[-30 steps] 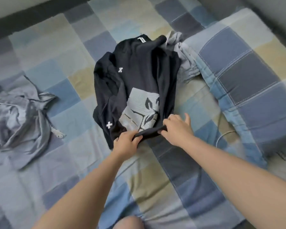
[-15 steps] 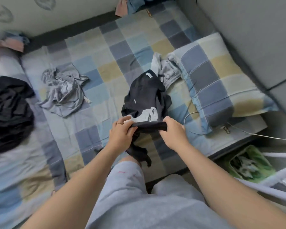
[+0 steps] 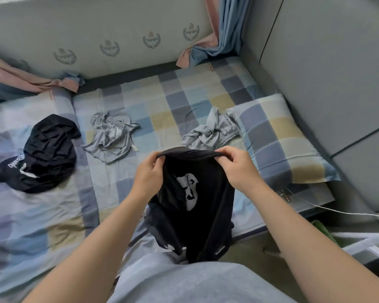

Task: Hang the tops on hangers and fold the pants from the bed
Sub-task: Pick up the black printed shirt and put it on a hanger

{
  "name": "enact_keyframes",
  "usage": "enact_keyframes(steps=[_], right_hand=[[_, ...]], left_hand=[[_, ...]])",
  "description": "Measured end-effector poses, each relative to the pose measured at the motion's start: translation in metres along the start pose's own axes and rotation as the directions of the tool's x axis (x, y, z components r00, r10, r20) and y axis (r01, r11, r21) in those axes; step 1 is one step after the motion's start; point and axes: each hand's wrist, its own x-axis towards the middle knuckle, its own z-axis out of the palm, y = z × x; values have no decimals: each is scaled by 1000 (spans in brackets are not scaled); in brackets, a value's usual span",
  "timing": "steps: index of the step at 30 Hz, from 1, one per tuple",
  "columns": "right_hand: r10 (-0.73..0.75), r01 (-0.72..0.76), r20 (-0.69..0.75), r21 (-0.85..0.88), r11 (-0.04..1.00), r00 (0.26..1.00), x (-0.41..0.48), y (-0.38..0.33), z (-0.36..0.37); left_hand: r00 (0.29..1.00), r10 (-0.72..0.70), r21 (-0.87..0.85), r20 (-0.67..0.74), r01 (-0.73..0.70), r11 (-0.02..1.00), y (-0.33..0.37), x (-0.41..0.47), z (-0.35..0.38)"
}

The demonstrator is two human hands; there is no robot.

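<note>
— Where is the black top (image 3: pixel 193 193) hanging?
— It's drooping between my hands, over the near edge of the bed (image 3: pixel 140 101).
— And your hands?
— My left hand (image 3: pixel 148 173) and right hand (image 3: pixel 239 167) are each pinching its upper hem, fingers curled.

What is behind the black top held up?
The grey garment beside the pillow shows above the black top; checked sheet flanks it. The bed's near edge behind is covered.
</note>
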Motion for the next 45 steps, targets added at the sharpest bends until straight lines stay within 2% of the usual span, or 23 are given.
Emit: enact_keyframes(steps=[5,7,9,11,15,19,20,22,25,28,32,35,40,42,45], right_hand=[[-74,66,43,160,985,996,-21,-51,13],[-91,79,59,180,981,994,-25,-70,25],[-105,86,92,190,978,990,-29,-86,39],[-116,87,128,210,974,985,-34,-100,54],[-144,104,160,235,966,977,-43,-116,77],[-137,99,204,183,978,969,-50,-119,85],[-118,89,231,132,987,966,-52,-117,87],[-84,104,232,-77,992,969,-55,-109,93],[-94,113,65,-460,880,993,-57,-83,111],[-91,7,-113,-585,811,989,-60,-53,131],[-49,-93,-199,-645,759,979,-57,-29,153],[-5,-185,-261,-698,692,965,-57,-15,163],[162,-387,-376,-663,641,913,-71,19,163],[214,-415,-373,-625,661,903,-75,25,160],[247,-368,-298,-478,797,922,-73,17,159]], left_hand=[[996,12,-9,92,-12,1000,13,-17,-19],[977,80,-26,196,-76,997,18,-27,-31],[931,190,-107,313,-164,981,25,-36,-43],[894,262,-151,364,-221,964,31,-46,-50],[919,342,-25,196,-344,939,25,-48,-64],[925,381,106,3,-379,919,17,-40,-99],[917,397,133,-32,-390,911,16,-38,-110],[899,432,159,-66,-418,894,16,-34,-129],[877,475,126,-72,-464,877,16,-35,-151],[880,470,69,-65,-466,882,12,-40,-165],[887,458,51,-59,-456,889,5,-48,-176],[878,451,20,-157,-454,891,3,-51,-195],[832,434,-2,-346,-463,886,-5,-38,-245],[830,408,5,-380,-439,899,-14,-31,-262],[882,264,-22,-391,-295,955,-33,-23,-276]])
